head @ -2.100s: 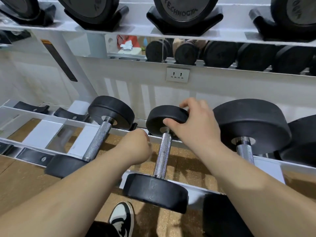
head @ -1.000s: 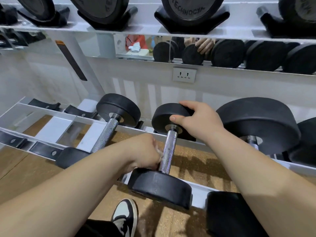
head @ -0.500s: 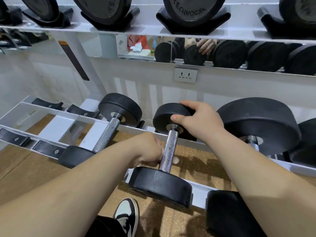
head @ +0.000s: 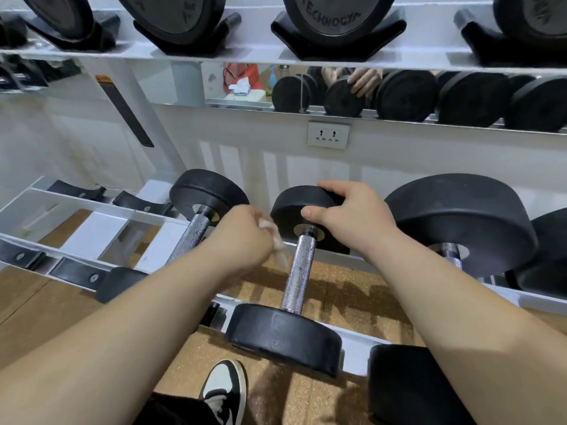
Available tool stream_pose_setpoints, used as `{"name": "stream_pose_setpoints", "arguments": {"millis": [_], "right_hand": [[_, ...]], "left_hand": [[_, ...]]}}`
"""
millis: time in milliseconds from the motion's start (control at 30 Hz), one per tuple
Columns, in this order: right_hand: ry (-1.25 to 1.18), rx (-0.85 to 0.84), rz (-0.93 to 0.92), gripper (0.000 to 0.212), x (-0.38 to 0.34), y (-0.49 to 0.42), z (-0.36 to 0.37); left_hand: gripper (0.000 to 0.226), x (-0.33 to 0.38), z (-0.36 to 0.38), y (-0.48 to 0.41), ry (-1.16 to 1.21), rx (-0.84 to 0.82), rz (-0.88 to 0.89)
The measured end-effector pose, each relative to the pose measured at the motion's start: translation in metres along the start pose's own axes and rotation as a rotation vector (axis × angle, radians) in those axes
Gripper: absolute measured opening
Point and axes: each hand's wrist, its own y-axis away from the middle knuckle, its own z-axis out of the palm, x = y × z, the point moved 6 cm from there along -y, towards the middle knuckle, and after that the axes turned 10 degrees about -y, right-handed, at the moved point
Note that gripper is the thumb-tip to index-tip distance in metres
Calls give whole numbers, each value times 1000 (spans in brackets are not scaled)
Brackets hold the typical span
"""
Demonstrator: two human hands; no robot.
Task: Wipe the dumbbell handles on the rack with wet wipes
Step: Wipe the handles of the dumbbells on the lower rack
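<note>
A small black dumbbell lies on the white rack, its knurled steel handle running toward me between two black heads. My right hand grips the far head from above. My left hand is raised just left of the handle and holds a crumpled white wet wipe, which sticks out toward the bar without touching it. The near head rests on the front rail.
Another small dumbbell lies to the left, partly behind my left forearm. A much larger dumbbell sits to the right. Bigger weights fill the upper shelf. Below are a cork floor and my shoe.
My left hand has lifted off the middle dumbbell's handle and moved up and left, showing the wipe. My right hand stays on the far head.
</note>
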Motion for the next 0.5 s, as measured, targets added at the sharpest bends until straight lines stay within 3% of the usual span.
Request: {"name": "stream_pose_setpoints", "arguments": {"millis": [67,167,267,433,500], "right_hand": [[-5,1,12,64,1,-1,0],[-7,0,12,65,1,-1,0],[2,8,12,65,1,0,-1],[5,2,17,65,2,0,-1],[6,-7,16,65,1,1,-2]], "left_hand": [[25,4,11,-8,-52,170,30],[26,3,53,-11,10,-2,0],[27,2,60,-13,34,-36,-72],[23,7,41,8,-516,-226,30],[18,0,32,16,-548,-369,60]]}}
